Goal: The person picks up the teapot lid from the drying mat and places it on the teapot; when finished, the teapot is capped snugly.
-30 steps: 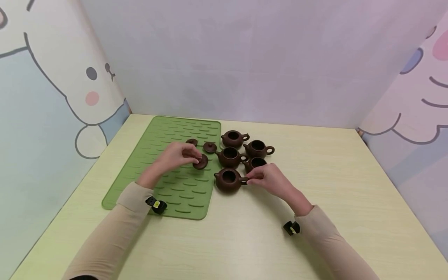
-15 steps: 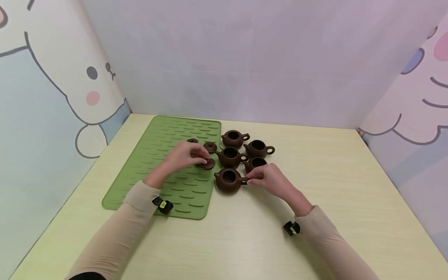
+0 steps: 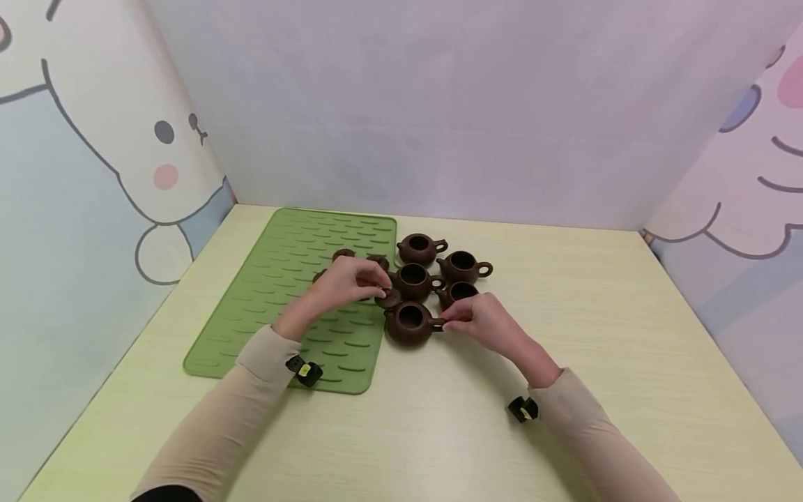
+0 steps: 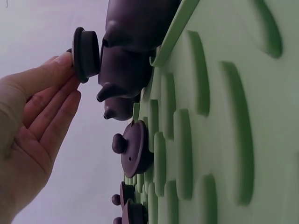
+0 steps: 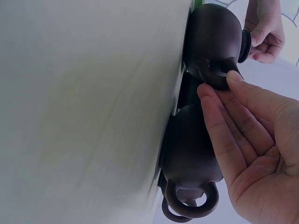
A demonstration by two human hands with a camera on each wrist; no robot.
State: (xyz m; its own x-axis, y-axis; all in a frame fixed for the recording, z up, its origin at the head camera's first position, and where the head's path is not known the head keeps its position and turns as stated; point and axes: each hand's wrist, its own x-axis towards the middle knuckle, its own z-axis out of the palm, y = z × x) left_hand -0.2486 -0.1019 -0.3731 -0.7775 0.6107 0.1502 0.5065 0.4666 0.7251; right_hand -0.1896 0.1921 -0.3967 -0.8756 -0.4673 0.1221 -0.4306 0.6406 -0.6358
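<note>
My left hand [image 3: 346, 282] pinches a small dark brown teapot lid [image 3: 389, 300] by its knob, thumb against fingers. In the left wrist view that lid [image 4: 87, 55] is clear of the mat, level with the tops of the teapots. It hovers at the spout side of the nearest lidless brown teapot [image 3: 408, 337]. My right hand [image 3: 491, 322] pinches this teapot's handle [image 5: 218, 80] between thumb and fingertips, and the pot stands upright on the table. Other lids, among them a back lid [image 3: 343, 253] and a right lid [image 3: 379, 261], lie knob up on the mat.
The green ribbed mat [image 3: 276, 279] covers the left of the pale wooden table [image 3: 602, 307]. Several more open teapots cluster along its right edge, including a middle teapot [image 3: 412, 284], a back teapot [image 3: 417, 251] and a right teapot [image 3: 463, 268]. Walls enclose the table.
My left hand has carried the lid rightward from over the mat to beside the front teapot's opening, uncovering a lid at the left. The right hand has kept its hold on the handle.
</note>
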